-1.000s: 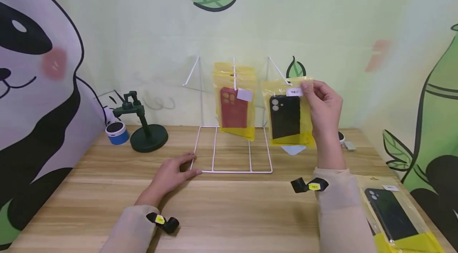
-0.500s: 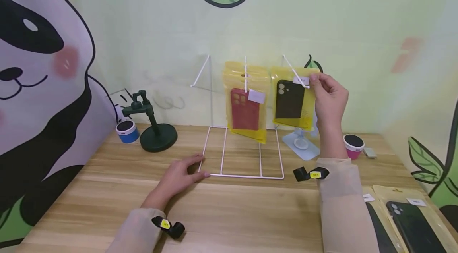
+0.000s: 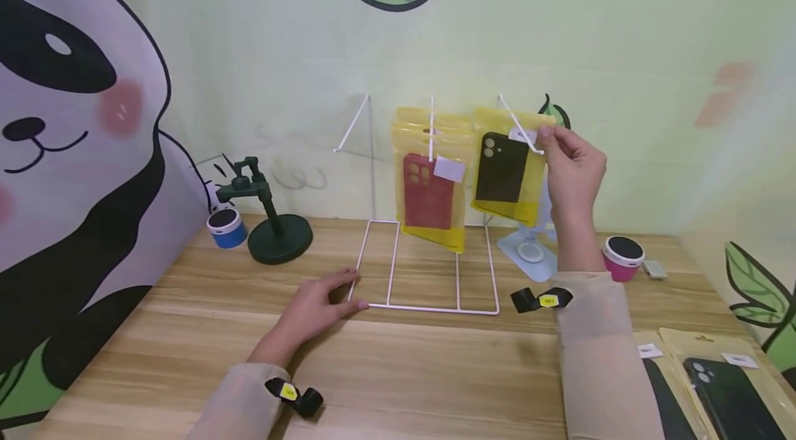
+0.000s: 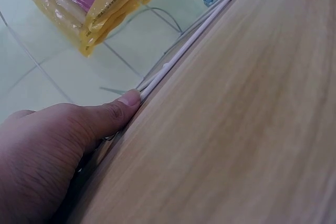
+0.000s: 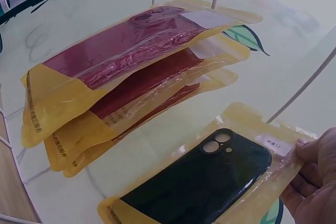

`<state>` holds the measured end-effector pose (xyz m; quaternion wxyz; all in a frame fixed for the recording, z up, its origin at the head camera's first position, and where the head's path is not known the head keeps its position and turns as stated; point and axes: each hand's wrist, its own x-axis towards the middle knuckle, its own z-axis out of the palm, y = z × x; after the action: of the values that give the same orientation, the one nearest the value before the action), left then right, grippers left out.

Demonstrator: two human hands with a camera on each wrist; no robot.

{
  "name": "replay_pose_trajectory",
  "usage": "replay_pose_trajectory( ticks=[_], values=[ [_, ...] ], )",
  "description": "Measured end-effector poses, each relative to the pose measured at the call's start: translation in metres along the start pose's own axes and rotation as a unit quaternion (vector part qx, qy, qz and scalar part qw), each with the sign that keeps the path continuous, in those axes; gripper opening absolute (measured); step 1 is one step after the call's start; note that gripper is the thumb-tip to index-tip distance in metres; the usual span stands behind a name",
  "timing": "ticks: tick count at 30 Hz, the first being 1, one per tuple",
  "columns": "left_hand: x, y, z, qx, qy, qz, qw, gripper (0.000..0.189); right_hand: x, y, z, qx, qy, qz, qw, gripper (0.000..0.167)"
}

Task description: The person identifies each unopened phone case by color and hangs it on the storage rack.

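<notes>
My right hand [image 3: 575,167] pinches the top right corner of a yellow clear-front bag [image 3: 531,184] with a black phone case [image 3: 499,170] inside. The bag hangs on the right hook [image 3: 519,122] of a white wire rack [image 3: 435,309], and the hook's tip sticks out in front of it. In the right wrist view, thumb and fingers hold the bag beside its white label [image 5: 273,144]. My left hand [image 3: 314,309] rests at the rack's front left corner, its thumb [image 4: 118,113] against the wire. Several bagged red phone cases [image 3: 428,191] hang on the middle hook.
Bagged dark phone cases [image 3: 734,391] lie at the table's right front. A green stand [image 3: 280,240] and blue jar [image 3: 226,228] stand left of the rack. Behind my right arm are a light blue stand [image 3: 528,257], a pink jar [image 3: 623,260] and a small grey block [image 3: 655,269].
My right hand has pushed the bag from the right hook's tip back along the hook. The head view has turned slightly right. My left hand stays at the rack's corner.
</notes>
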<state>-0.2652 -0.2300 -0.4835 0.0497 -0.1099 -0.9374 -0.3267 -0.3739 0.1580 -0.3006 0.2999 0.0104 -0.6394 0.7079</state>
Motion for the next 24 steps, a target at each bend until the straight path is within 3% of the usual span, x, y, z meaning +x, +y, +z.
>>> replay_pose_trajectory(
  ticks=[19,24],
  values=[
    [-0.0016,0.0005,-0.0004,0.009,0.000,-0.001,1.0000,0.062,-0.0048,-0.0044,-0.0036,-0.006,-0.018,0.004,0.9998,0.030],
    [-0.0007,0.0001,-0.0004,0.007,0.000,-0.001,1.0000,0.062,-0.0048,-0.0062,-0.0076,0.015,-0.025,-0.001,0.9996,0.033]
  ],
)
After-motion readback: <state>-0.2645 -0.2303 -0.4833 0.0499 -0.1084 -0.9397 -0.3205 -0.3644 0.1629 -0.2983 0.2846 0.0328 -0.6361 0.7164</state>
